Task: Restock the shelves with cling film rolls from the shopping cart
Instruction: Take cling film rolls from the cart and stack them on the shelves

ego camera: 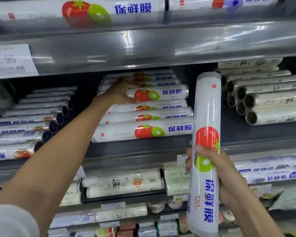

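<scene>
My right hand (pixel 217 170) grips a white cling film roll (pixel 206 117) with a tomato and kiwi print, held upright in front of the middle shelf (pixel 237 134). My left hand (pixel 121 90) reaches into that shelf and holds the left end of another matching roll (pixel 166 93), which lies on top of a stack of the same rolls (pixel 143 124). The shopping cart is out of sight.
Blue-capped rolls (pixel 29 124) lie at the shelf's left, pale beige rolls (pixel 263 98) at its right. The shelf above (pixel 143 47) carries more tomato-print rolls (pixel 79 12) and a price tag (pixel 10 60). Lower shelves (pixel 123 183) hold other wrap rolls.
</scene>
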### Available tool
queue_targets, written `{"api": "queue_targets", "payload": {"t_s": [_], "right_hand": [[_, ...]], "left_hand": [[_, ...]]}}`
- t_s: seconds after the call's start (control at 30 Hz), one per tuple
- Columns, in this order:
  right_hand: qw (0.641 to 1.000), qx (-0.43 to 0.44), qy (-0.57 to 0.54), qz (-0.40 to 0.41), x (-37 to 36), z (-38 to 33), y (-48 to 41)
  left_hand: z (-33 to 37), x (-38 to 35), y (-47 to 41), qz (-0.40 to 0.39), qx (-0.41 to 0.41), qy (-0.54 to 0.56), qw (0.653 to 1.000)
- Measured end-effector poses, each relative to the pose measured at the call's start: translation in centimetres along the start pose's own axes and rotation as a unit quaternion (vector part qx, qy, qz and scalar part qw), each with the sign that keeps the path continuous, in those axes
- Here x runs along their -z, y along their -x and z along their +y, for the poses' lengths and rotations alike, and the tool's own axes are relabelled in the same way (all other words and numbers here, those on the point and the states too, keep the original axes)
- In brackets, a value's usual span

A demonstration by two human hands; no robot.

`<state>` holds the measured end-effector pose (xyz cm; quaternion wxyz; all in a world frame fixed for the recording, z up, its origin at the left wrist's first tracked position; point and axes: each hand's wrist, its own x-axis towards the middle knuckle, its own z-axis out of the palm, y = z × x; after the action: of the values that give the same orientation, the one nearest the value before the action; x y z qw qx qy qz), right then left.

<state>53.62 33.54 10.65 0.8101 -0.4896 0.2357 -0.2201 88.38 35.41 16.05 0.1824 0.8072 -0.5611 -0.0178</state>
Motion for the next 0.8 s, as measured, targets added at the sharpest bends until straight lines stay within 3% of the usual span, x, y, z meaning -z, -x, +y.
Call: {"api": "queue_targets", "payload": {"t_s": [0.2, 0.63, 0.8], "right_hand": [[1.0, -0.017, 0.009, 0.011, 0.1, 0.2, -0.6], [0.999, -0.029, 0.024, 0.009, -0.4, 0.0, -1.2], [0.999, -0.043, 0.017, 0.016, -1.4, -0.4, -1.7]], "left_hand": [[-0.8, 0.0, 0.8, 0.034, -0.004, 0.059, 0.998], [-1.4, -0.8, 1.0, 0.118, 0.003, 0.034, 0.992], [-0.7, -0.3, 2.4, 0.087, -0.006, 0.015, 0.996]]}}
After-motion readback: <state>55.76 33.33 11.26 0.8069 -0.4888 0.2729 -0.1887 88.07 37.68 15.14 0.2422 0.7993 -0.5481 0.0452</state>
